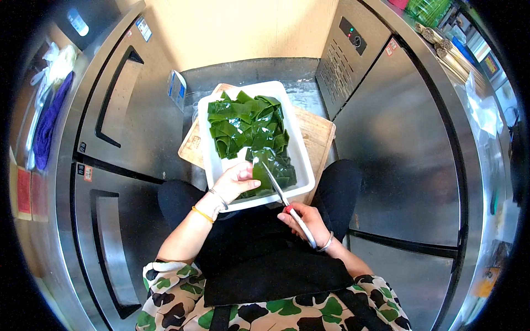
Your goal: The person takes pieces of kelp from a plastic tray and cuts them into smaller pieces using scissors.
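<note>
A white tray (298,148) rests on a wooden board in front of me, between my knees. Dark green, glossy kelp pieces (237,118) lie heaped in its far part. At the tray's near end, my left hand (238,180) pinches the edge of a kelp sheet (266,170) between thumb and fingers. My right hand (308,220) is wrapped around the handles of metal scissors (282,196) with a red spot at the pivot. The blades point away from me and reach over the kelp beside my left fingertips. Whether they are parted is hard to make out.
The wooden board (319,135) sticks out on both sides under the tray. Steel cabinets stand close at left (141,220) and right (397,143). A purple cloth (51,124) hangs at the left counter. Bundled sticks (450,55) and a plastic bag (483,107) lie on the right counter.
</note>
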The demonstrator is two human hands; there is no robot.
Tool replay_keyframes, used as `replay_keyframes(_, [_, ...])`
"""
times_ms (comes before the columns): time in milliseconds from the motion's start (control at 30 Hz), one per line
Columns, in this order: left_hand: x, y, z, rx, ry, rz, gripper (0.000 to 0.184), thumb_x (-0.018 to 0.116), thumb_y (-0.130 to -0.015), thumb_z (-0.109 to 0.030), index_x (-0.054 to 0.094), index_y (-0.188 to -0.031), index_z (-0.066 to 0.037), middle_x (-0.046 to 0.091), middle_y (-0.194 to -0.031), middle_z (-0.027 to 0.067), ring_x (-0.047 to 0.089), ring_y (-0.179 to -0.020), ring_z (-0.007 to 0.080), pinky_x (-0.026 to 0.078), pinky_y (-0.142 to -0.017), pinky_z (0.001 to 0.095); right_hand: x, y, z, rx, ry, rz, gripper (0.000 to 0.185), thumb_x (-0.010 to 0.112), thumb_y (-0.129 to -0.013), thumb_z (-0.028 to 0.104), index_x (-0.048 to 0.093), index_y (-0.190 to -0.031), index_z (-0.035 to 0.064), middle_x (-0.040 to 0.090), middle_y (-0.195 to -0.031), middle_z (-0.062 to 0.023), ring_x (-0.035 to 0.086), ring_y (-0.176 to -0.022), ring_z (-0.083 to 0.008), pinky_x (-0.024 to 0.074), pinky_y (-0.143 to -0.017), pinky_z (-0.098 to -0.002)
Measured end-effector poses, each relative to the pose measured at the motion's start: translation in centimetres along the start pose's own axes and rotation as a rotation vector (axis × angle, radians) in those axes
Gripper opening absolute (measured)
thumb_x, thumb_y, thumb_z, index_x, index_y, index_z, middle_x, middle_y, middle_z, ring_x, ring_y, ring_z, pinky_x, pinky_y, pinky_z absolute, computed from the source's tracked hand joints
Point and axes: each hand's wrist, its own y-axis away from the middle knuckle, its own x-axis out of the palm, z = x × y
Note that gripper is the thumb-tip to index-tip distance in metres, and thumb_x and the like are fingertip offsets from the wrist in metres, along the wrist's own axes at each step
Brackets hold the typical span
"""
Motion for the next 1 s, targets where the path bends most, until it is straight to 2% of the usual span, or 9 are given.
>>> replay_keyframes(100, [0.9, -0.4, 2.6, 0.024, -0.147, -0.031, 0.014, 0.063, -0.09, -0.004, 0.06, -0.104, -0.003, 0.064, -0.095, 0.0001, 0.058, -0.087, 0.0054, 0.047, -0.078, 0.0203, 0.1, 0.0, -0.4, 0.011, -0.005, -0.007, 0.033, 0.072, -0.085, 0.034, 0.063, -0.089, 0.0023, 0.058, -0.062, -0.0091, 0.052, -0.054, -0.0111, 0.0456, -0.053, -0.0282])
replay_keyframes(133, [1.2, -0.8, 3.6, 0.122, -0.058, -0.108, 0.014, 0.062, -0.09, -0.004, 0.059, -0.104, -0.003, 0.064, -0.095, 0.0001, 0.058, -0.087, 0.0056, 0.047, -0.078, 0.0202, 0.1, 0.0, -0.4, 0.011, -0.005, -0.006, 0.033, 0.072, -0.085, 0.034, 0.063, -0.089, 0.0023, 0.058, -0.062, -0.0091, 0.052, -0.054, -0.0111, 0.0456, -0.053, -0.0282])
replay_keyframes(233, [1.4, -1.0, 3.6, 0.225, -0.029, -0.189, 0.015, 0.061, -0.09, -0.002, 0.059, -0.105, -0.002, 0.064, -0.095, 0.0008, 0.059, -0.087, 0.0064, 0.047, -0.079, 0.0205, 0.1, 0.0, -0.6, 0.009, -0.022, -0.019, 0.034, 0.072, -0.085, 0.035, 0.063, -0.09, 0.0025, 0.058, -0.061, -0.0092, 0.053, -0.055, -0.0114, 0.0458, -0.053, -0.0283])
replay_keyframes(300, [1.6, -0.9, 2.2, 0.255, 0.197, -0.14, 0.015, 0.061, -0.089, 0.0, 0.058, -0.104, -0.001, 0.064, -0.094, 0.0017, 0.06, -0.087, 0.0069, 0.048, -0.079, 0.0207, -0.1, -0.3, -1.3, -0.097, 0.063, -0.024, 0.036, 0.072, -0.084, 0.037, 0.063, -0.09, 0.0026, 0.057, -0.061, -0.009, 0.053, -0.055, -0.0122, 0.0459, -0.053, -0.0286])
replay_keyframes(367, [1.3, -0.9, 1.5, 0.347, -0.104, -0.167, 0.016, 0.063, -0.087, 0.003, 0.057, -0.101, -0.001, 0.064, -0.091, 0.0025, 0.061, -0.085, 0.0073, 0.049, -0.077, 0.0209, -0.4, -0.4, -1.3, -0.114, 0.101, -0.021, 0.036, 0.072, -0.084, 0.037, 0.062, -0.09, 0.0026, 0.057, -0.062, -0.0085, 0.053, -0.055, -0.0122, 0.0461, -0.054, -0.0286])
replay_keyframes(467, [1.1, -1.2, 1.5, 0.266, -0.24, -0.165, 0.017, 0.066, -0.084, 0.005, 0.057, -0.098, -0.001, 0.064, -0.087, 0.0023, 0.061, -0.081, 0.0071, 0.05, -0.075, 0.0208, -0.1, -0.3, -0.8, -0.141, 0.094, -0.033, 0.036, 0.072, -0.084, 0.037, 0.061, -0.088, 0.0028, 0.057, -0.063, -0.0075, 0.051, -0.057, -0.012, 0.046, -0.056, -0.0286])
replay_keyframes(633, [2.0, -0.5, 0.6, 0.215, -0.223, -0.18, 0.018, 0.067, -0.082, 0.006, 0.057, -0.095, -0.001, 0.064, -0.082, 0.0016, 0.061, -0.077, 0.0064, 0.05, -0.072, 0.0206, 0.4, -0.2, -0.6, -0.103, 0.013, -0.028, 0.035, 0.071, -0.085, 0.036, 0.06, -0.085, 0.0028, 0.056, -0.064, -0.0059, 0.05, -0.06, -0.0112, 0.0453, -0.057, -0.0286])
replay_keyframes(900, [1.4, -1.2, 1.6, 0.124, -0.362, -0.239, 0.018, 0.074, -0.077, 0.003, 0.059, -0.085, -0.003, 0.063, -0.074, 0.0003, 0.059, -0.069, 0.0052, 0.05, -0.064, 0.0207, 1.1, -0.5, -1.6, -0.047, 0.077, -0.009, 0.035, 0.072, -0.084, 0.036, 0.06, -0.083, 0.0029, 0.053, -0.059, -0.0122, 0.048, -0.051, -0.0166, 0.044, -0.052, -0.0307])
replay_keyframes(1000, [0.9, -1.4, 2.0, 0.101, -0.423, -0.264, 0.019, 0.076, -0.075, 0.002, 0.059, -0.083, -0.004, 0.062, -0.072, -0.0006, 0.057, -0.065, 0.0048, 0.049, -0.062, 0.0209, 1.4, -0.5, -2.1, -0.068, 0.09, -0.018, 0.035, 0.074, -0.082, 0.035, 0.061, -0.083, 0.0029, 0.055, -0.059, -0.0111, 0.048, -0.051, -0.0162, 0.0444, -0.052, -0.0303])
